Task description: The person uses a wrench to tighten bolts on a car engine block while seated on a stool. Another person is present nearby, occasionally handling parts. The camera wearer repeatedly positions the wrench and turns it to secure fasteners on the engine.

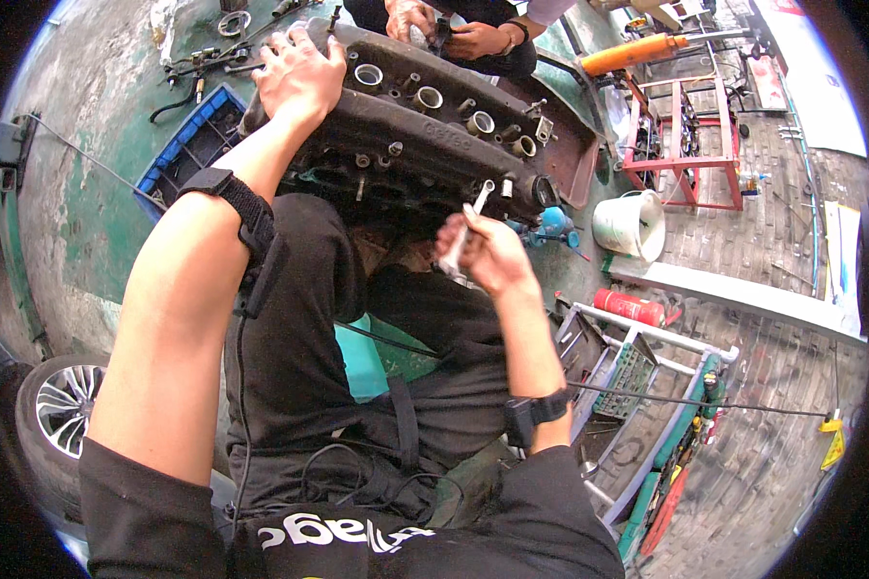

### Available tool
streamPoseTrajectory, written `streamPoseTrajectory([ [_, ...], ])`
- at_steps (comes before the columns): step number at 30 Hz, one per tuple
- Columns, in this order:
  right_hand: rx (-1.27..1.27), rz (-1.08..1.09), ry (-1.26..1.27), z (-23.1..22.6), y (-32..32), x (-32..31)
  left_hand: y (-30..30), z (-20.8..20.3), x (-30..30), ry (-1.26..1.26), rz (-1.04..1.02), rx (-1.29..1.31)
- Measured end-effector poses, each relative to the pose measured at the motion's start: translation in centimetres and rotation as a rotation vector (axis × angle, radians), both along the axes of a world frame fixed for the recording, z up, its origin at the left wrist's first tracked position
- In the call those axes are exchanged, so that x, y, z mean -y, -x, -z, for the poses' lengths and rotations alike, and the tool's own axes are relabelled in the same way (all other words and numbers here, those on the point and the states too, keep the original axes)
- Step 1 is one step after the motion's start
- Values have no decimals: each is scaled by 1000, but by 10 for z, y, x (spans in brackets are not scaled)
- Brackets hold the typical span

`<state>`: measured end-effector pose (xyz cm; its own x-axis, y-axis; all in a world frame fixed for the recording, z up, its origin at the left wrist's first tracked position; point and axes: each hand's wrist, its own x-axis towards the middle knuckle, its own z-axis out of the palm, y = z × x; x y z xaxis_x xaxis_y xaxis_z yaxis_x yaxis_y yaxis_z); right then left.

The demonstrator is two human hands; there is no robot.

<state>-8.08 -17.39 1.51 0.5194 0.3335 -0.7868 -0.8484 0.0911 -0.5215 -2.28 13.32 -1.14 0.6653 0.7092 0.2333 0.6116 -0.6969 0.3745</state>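
My left hand (300, 75) lies with spread fingers on the far left end of a dark, greasy engine valve cover (386, 118). Several round openings with pale metal rims run along the cover's top. My right hand (493, 249) is closed round a silver combination wrench (482, 201), held at a slant with its ring end up. That ring end appears close to a small bright stud (507, 186) on the near right side of the engine; I cannot tell whether they touch. The fingers of my right hand are slightly blurred, and part of the wrench is hidden behind them.
Across the engine, a co-worker's hands (480, 41) hold a small dark part. A blue crate (185, 138) stands left of the engine. To the right are a white bucket (629, 225), a red fire extinguisher (630, 306) and a tool cart (647, 352). A wheel (60, 405) stands at lower left.
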Motion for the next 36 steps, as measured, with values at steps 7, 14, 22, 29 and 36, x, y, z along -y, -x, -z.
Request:
streamPoseTrajectory([
  [7, 100, 835, -583, 5, -24, -102, 0, -2, 0, 2, -1, -30],
  [14, 277, -99, -287, -30, 11, -29, -1, -2, -1, -6, 3, -29],
  [22, 958, -514, 1035, -16, -22, 70, 0, -1, 0, -18, -1, -42],
  [29, 1018, -728, 1176, -23, -40, 71, 0, -2, 1, -45, -14, -49],
  [36, 710, -768, 981, -31, -53, 68, 0, -7, 3, -11, -2, -91],
])
